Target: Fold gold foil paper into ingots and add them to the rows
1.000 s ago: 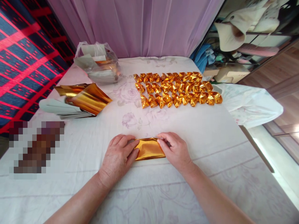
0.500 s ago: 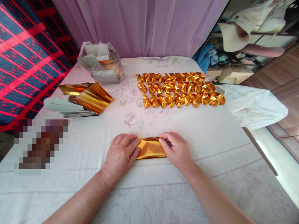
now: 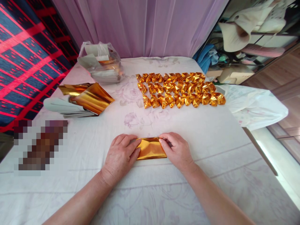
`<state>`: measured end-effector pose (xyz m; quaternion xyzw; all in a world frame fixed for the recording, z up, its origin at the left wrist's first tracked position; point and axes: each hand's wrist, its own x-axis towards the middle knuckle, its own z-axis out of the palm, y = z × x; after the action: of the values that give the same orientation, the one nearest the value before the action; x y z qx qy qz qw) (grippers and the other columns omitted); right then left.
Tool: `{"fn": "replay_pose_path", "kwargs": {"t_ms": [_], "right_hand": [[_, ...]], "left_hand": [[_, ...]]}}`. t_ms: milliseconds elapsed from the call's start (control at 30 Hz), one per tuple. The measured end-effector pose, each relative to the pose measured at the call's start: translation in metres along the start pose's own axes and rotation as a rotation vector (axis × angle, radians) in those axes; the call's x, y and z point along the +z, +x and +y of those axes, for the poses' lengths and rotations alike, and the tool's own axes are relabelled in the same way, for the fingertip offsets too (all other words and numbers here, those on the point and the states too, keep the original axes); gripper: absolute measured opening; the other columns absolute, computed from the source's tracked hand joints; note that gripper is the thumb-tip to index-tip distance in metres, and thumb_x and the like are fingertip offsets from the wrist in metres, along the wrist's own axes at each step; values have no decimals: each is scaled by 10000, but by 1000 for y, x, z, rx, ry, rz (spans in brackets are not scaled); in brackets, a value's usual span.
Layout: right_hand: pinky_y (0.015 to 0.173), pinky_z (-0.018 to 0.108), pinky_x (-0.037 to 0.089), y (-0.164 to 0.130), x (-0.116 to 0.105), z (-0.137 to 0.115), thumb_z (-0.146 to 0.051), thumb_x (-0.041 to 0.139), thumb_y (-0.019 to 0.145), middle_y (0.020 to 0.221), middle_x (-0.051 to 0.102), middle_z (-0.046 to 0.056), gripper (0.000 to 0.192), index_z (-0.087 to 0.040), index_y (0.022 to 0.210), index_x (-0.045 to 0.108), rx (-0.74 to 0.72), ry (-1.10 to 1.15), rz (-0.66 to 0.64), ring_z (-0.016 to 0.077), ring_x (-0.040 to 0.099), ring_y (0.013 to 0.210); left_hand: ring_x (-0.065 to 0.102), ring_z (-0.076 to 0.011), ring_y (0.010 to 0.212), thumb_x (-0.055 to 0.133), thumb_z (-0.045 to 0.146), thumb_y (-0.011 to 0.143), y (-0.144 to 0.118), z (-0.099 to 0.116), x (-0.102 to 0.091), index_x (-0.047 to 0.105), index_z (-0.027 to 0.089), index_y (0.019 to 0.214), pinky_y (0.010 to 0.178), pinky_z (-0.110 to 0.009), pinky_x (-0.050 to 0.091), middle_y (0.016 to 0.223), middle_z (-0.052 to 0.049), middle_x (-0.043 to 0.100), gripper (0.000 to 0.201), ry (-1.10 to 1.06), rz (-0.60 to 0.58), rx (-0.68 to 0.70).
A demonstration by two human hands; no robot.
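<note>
A folded strip of gold foil paper (image 3: 152,148) lies flat on the table in front of me, its long side running left to right. My left hand (image 3: 122,153) rests at the strip's left end, thumb and fingers closed on it. At the opposite end my right hand (image 3: 177,148) pinches the upper right corner between thumb and forefinger. Beyond my hands, several folded gold foil pieces (image 3: 180,90) stand in three rows on the cloth. To the left lies a fanned stack of gold foil sheets (image 3: 93,98), pale on the back.
A clear plastic bag (image 3: 100,64) with more sheets sits at the back left. The table carries a pale floral cloth (image 3: 150,193). A white plastic bag (image 3: 257,104) hangs at the right edge. A pixelated patch covers something at left. Purple curtain (image 3: 145,28) behind.
Almost nothing differs. Both hands keep their hold on the foil strip, whose surface looks slightly smoother now.
</note>
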<state>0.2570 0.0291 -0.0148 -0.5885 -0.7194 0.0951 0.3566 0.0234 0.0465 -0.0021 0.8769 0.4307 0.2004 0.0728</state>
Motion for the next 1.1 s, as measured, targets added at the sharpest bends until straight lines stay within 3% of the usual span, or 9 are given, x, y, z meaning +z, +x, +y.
{"fn": "replay_pose_path", "kwargs": {"t_ms": [533, 833, 1100], "right_hand": [[660, 266, 494, 1, 0, 0, -129, 532, 842, 835, 679, 27, 136, -216, 867, 633, 74, 32, -10, 159, 641, 721], [756, 278, 510, 1, -1, 3, -82, 498, 834, 893, 677, 35, 237, -225, 826, 688, 38, 63, -39, 161, 658, 808], [737, 267, 533, 6, -9, 8, -126, 491, 858, 858, 683, 25, 200, -226, 849, 665, 87, 272, 3, 156, 664, 810]], "left_hand": [[590, -263, 1035, 582, 332, 930, 0, -1, 0, 693, 223, 1133, 912, -458, 485, 1138, -79, 676, 256, -13, -23, -20], [598, -263, 1021, 630, 332, 902, 1, -1, 0, 697, 219, 1115, 893, -449, 488, 1124, -74, 685, 251, -10, -9, -14], [597, -263, 1026, 635, 316, 889, 2, 0, -1, 696, 224, 1111, 898, -444, 484, 1128, -72, 687, 247, -1, -21, -23]]}}
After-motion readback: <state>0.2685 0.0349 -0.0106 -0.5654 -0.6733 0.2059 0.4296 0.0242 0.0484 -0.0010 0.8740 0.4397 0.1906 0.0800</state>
